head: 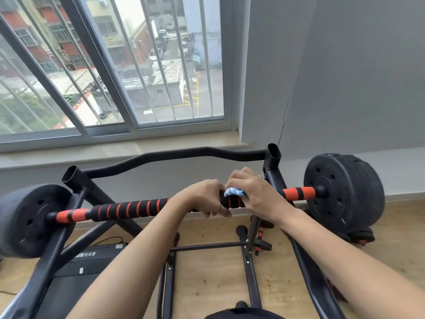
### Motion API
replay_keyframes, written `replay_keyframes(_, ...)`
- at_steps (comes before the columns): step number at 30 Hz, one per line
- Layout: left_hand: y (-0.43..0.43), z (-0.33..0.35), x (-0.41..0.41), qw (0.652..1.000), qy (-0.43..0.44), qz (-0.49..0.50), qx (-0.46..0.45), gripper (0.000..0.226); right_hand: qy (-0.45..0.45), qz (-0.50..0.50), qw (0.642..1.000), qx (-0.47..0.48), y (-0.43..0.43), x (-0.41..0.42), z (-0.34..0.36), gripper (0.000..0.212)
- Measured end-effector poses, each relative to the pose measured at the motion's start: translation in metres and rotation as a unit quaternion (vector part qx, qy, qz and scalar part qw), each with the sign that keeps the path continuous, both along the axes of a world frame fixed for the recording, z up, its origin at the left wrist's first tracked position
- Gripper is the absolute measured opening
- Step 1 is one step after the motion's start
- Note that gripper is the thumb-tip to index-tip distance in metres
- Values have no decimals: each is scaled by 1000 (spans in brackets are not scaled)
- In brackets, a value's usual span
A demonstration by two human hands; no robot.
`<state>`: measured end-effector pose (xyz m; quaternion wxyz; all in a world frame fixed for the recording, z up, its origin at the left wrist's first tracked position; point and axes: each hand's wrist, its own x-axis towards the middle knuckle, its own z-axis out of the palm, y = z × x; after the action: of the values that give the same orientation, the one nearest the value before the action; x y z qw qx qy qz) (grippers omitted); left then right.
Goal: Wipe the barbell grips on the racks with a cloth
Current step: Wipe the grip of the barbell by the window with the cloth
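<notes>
A barbell with a black-and-orange striped foam grip (128, 209) lies across a black rack (76, 178), with black weight plates at each end. My left hand (204, 198) is curled over the middle of the grip. Just to its right, my right hand (255, 194) grips a blue-and-white cloth (234, 192) wrapped against the bar. The part of the grip under both hands is hidden.
The rack's right upright (273, 155) and a curved black crossbar (174, 156) stand behind the bar. The weight plates (342, 192) (32, 219) flank the rack. A window sill (128, 148) and grey wall lie beyond. A black device (92, 259) and smaller dumbbells (261, 240) sit on the wooden floor.
</notes>
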<state>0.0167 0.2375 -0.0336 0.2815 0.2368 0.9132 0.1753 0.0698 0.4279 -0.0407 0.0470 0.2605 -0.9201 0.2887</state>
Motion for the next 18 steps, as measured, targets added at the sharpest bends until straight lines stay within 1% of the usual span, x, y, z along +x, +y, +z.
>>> replay_keyframes(1,-2,-4,6,994,108,-2,-14,28,1,-4,1000,3,0,-3,-1,23)
replay_keyframes(2,-3,-12,14,972,234,-2,-36,28,4,-8,1000,2,0,-5,-2,22)
replay_keyframes(3,-3,-22,23,940,337,-3,-48,26,7,-12,1000,-4,-1,-7,-4,21)
replay_keyframes(4,-3,-33,30,914,404,-6,-48,23,9,-17,1000,-12,-2,-9,-5,20)
replay_keyframes(5,-2,-42,36,896,443,-3,-35,20,9,-21,1000,-19,-2,-9,-7,19)
replay_keyframes(7,-1,-50,35,881,473,12,-27,19,12,-29,999,-22,-4,-8,-9,17)
replay_keyframes(8,0,-48,32,885,463,16,-43,19,14,-32,999,-23,-4,-8,-9,17)
replay_keyframes(10,3,-38,28,908,411,23,-83,20,16,-30,999,-20,-5,-8,-8,17)
replay_keyframes(12,5,-28,22,931,353,24,-88,23,25,-27,999,-16,-5,-9,-8,18)
replay_keyframes(15,6,-15,9,968,229,30,-94,21,36,-22,999,-12,-4,-11,-8,20)
replay_keyframes(18,7,-9,-11,992,80,23,-96,25,43,-12,999,-8,-3,-12,-5,25)
